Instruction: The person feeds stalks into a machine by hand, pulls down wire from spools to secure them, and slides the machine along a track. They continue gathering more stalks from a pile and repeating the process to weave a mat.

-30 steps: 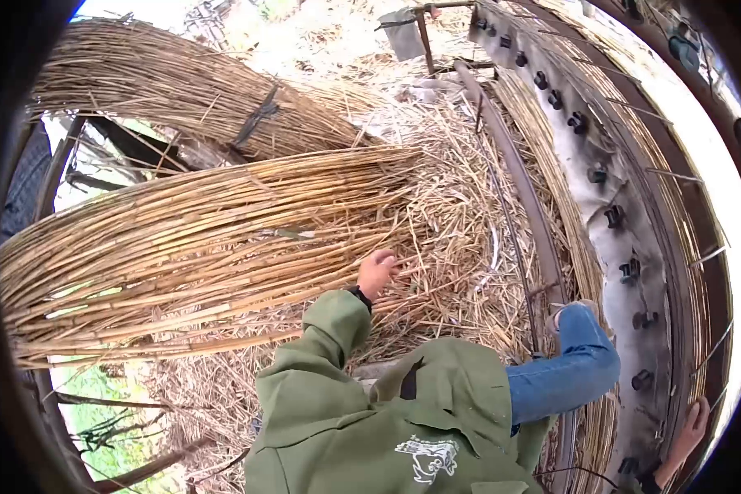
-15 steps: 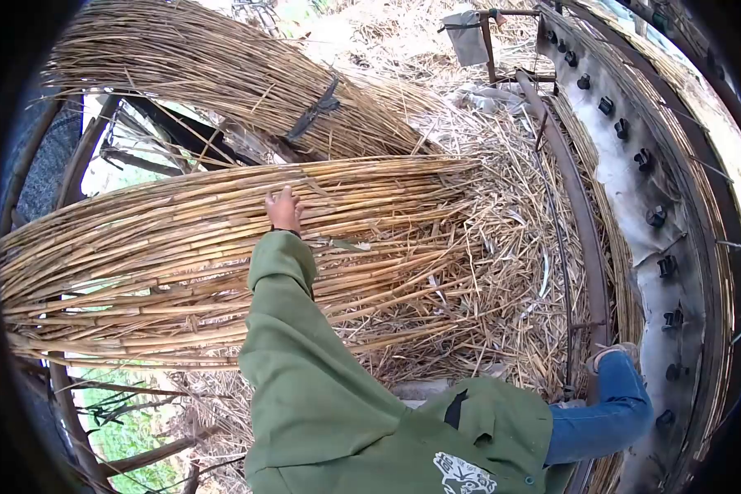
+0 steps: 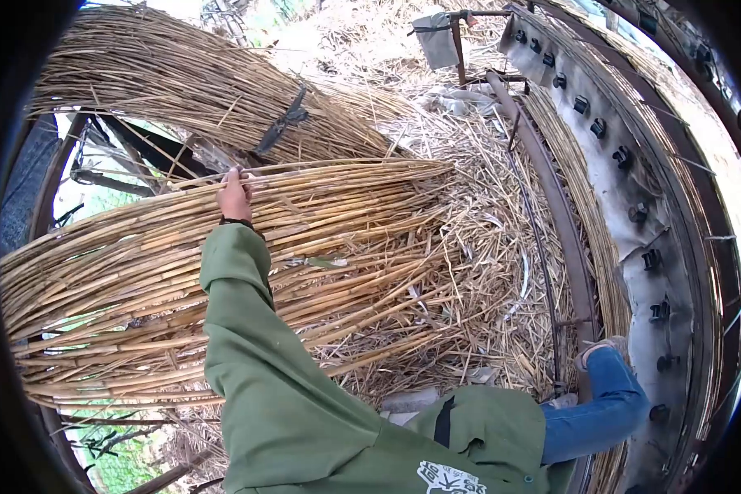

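Observation:
A loose layer of long yellow-brown reed stalks spreads across the left and middle of the view, tapering toward the right. My left hand, in a green sleeve, reaches to the upper edge of this layer. Its fingers are curled together on the topmost stalks; the fingertips are partly hidden. Nothing of my right hand shows. Behind the layer rests a thick reed bundle, bound with a dark strip.
Broken straw litters the ground. To the right runs a rusty metal bar, beside a grey sheet with a row of black knobs. Wooden poles stand at the left. My leg in blue jeans is at lower right.
My left hand has moved left and up over the reeds to their upper edge. Its fingers were apart and are now curled. The near stalks have spread lower, and the view has shifted slightly.

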Demonstrator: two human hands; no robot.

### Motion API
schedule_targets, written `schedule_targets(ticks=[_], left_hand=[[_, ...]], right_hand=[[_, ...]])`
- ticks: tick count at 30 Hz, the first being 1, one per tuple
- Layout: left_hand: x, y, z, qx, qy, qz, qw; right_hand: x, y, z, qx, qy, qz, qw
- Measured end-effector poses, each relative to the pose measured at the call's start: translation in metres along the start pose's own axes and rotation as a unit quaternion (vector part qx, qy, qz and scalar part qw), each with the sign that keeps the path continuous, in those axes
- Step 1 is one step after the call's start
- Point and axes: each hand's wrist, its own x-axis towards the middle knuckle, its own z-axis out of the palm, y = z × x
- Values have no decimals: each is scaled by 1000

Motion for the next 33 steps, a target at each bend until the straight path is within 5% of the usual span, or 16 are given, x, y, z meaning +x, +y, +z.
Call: schedule_targets(ticks=[3,6,7,10,12,14,16,18,22,26,30,33], left_hand=[[-34,-1,53,27,-16,15,999],[-84,-7,125,66,-124,139,980],[-107,-4,153,66,-145,167,973],[-190,30,224,307,-195,345,865],[-234,28,268,324,-265,381,824],[-291,20,306,353,-313,403,784],[-338,-11,333,326,-355,445,755],[-394,-23,345,375,-416,447,698],[-483,-73,336,420,-515,489,565],[-510,-98,298,396,-565,393,608],[-509,-103,264,347,-444,361,743],[-507,-132,255,367,-504,29,781]], right_hand=[[2,1,-2,-76,10,0,997],[48,78,-15,324,-31,204,923],[38,77,-10,348,11,220,911],[22,35,-5,298,18,240,924],[19,35,6,144,130,80,978],[27,40,20,-47,300,-62,951],[-35,-71,46,-96,287,-237,923],[-90,-150,72,148,112,-238,953],[-151,-224,99,372,-36,-310,874],[-161,-206,113,593,-122,-148,782],[-178,-167,128,533,-89,-182,822],[-192,-154,129,520,-96,-189,828]])
